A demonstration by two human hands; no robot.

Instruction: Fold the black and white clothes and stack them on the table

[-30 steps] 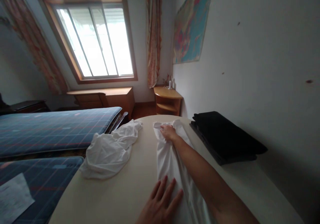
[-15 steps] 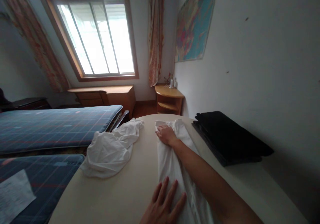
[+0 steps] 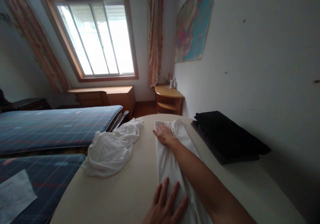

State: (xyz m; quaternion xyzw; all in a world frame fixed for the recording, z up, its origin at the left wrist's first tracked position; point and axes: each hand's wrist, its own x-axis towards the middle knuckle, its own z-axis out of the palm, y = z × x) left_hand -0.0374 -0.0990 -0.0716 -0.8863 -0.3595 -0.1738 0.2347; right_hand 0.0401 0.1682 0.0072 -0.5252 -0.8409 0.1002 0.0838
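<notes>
A white garment (image 3: pixel 163 162), folded into a long strip with a gathered far end, lies on the pale round table (image 3: pixel 117 197). It looks like trousers, though I cannot tell for certain. My right hand (image 3: pixel 163 134) rests flat on its far end, fingers spread, the forearm crossing over the cloth from the lower right. Nearer to me, my left hand (image 3: pixel 166 204) lies with fingers apart on the left part of the garment; the wrist is out of frame. My forearm hides part of the cloth's right side.
A crumpled white cloth (image 3: pixel 110 154) lies at the table's left edge. Folded black fabric (image 3: pixel 230 135) sits on the right, by the wall. Beds with blue plaid mattresses (image 3: pixel 57 127) stand left, one bearing a paper sheet (image 3: pixel 16 197). Behind the table is a corner shelf (image 3: pixel 168 91).
My right hand has slid slightly left on the garment's far end, its fingers now more spread. My left hand has barely shifted.
</notes>
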